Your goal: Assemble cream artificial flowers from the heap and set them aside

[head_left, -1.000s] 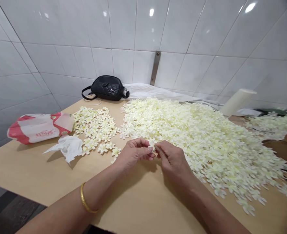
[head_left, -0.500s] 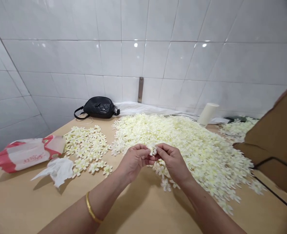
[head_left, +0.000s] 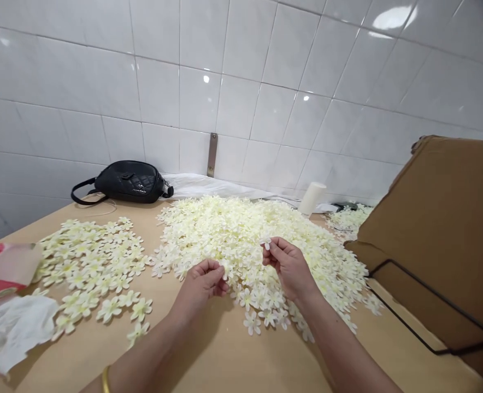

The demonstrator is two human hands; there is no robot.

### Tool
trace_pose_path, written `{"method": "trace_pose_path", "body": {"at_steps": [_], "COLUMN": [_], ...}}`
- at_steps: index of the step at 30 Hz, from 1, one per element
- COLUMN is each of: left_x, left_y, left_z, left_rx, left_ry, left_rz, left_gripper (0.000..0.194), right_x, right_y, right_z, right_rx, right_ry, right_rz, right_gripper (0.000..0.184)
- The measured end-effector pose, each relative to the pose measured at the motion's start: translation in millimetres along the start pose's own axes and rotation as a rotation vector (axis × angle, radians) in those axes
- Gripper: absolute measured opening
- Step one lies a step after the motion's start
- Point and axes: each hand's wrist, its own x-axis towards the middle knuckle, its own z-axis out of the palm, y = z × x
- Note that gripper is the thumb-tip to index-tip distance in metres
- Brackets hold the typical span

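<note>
Head camera view: two bare hands work over a bench (head_left: 241,363) near the edge of a main heap of cream blossoms (head_left: 241,245). The right hand (head_left: 290,267) raises a single small blossom (head_left: 266,243) above the heap, pinching it between thumb and forefinger while the other fingers (head_left: 286,252) curl loosely behind. The left hand (head_left: 200,286) hangs just beside the heap, its fingers (head_left: 215,273) drawn together and curved toward the thumb; whether they hold anything cannot be told at this size. Such a small, soft bloom appears best handled with a light fingertip grip, which would avoid creasing the petals or dragging its neighbours along.

A looser spread of blossoms (head_left: 89,267) lies on the bench to the left, beside a crumpled tissue (head_left: 14,333) and a red-and-white plastic bag (head_left: 4,270). A black quilted bag (head_left: 127,183) rests against the white tiled wall (head_left: 241,93). A sheet of brown cardboard (head_left: 434,229) rises at right.

Half a second earlier, the hands met around a blossom pinched between them; now they stand apart. The view has also swung right, moving the black quilted bag left and bringing more of the cardboard into frame.
</note>
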Motion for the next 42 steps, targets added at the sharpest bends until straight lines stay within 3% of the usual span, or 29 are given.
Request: {"method": "trace_pose_path", "body": {"at_steps": [12,17,20,24,27,35,42], "left_x": [-11.2,-7.7,-5.7,-5.0,-5.0,-4.3,-5.1], "left_y": [1.4,1.0,0.5,2.4,3.7,-0.7,-3.5], "left_z": [14.0,9.9,7.9,5.5,3.9,5.8,4.4], "left_rx": [0.081,0.078,0.048,-0.011,-0.056,-0.274,-0.256], "left_ry": [0.033,0.047,0.063,0.095,0.062,-0.004,-0.044], "left_rz": [-0.044,-0.016,0.0,0.031,0.023,-0.065,-0.07], "left_gripper": [0.018,0.019,0.019,0.017,0.017,0.013,0.012], "right_x": [42.4,31.3,7.1,-18.5,-24.0,-24.0,-25.7], "right_y": [-9.1,-6.2,-4.8,0.3,9.4,22.8,24.5], "right_z": [-31.0,-19.0,3.8,32.3,40.4,35.4,35.4], "right_rx": [-0.716,-0.821,-0.822,-0.89,-0.895,-0.886,-0.922], "right_ry": [0.203,0.221,0.121,-0.215,-0.303,-0.328,-0.28], "right_rz": [-0.282,-0.348,-0.411,-0.549,-0.556,-0.54,-0.506], "right_gripper": [0.018,0.017,0.017,0.013,0.013,0.021,0.022]}}
